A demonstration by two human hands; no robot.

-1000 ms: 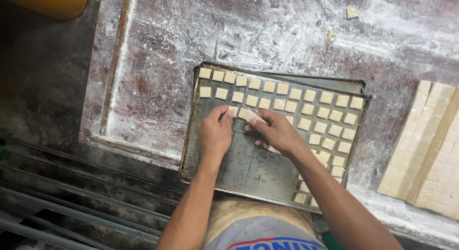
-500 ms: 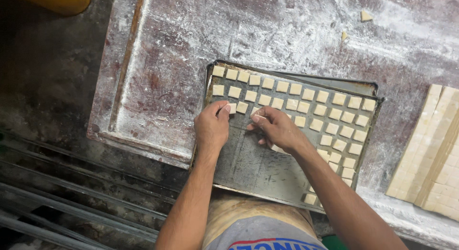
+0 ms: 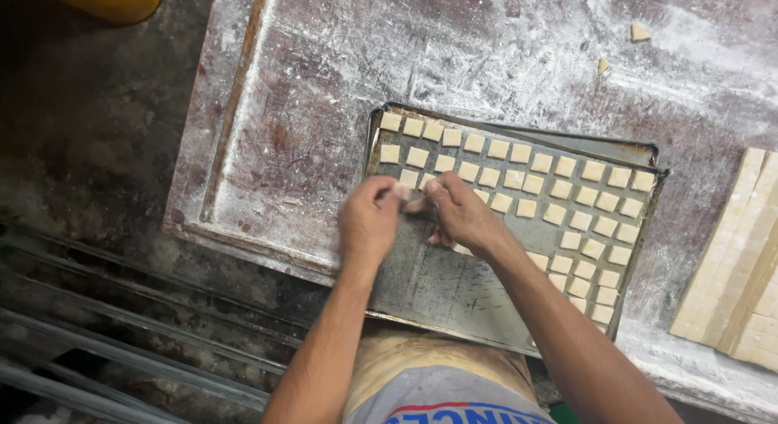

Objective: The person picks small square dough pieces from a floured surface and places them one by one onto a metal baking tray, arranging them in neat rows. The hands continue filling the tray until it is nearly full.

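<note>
A dark metal baking tray [image 3: 454, 290] lies on a floured table, with several small pale dough squares [image 3: 567, 193] set in rows across its far and right parts. My left hand [image 3: 366, 221] and my right hand [image 3: 463, 215] meet over the tray's left side. Between their fingertips they pinch a small strip of dough pieces [image 3: 409, 199], just below the second row of squares. My palms hide part of that strip.
A slab of scored dough strips [image 3: 741, 266] lies on the table at the right edge. Two loose dough scraps [image 3: 639, 32] sit at the far side. The table's raised wooden rim [image 3: 231, 108] runs along the left, with dark metal rails [image 3: 121, 327] below it.
The view has shifted, so the tray sits further right and lower. Both hands have moved slightly left along the tray, still pinching the dough strip by the second row.
</note>
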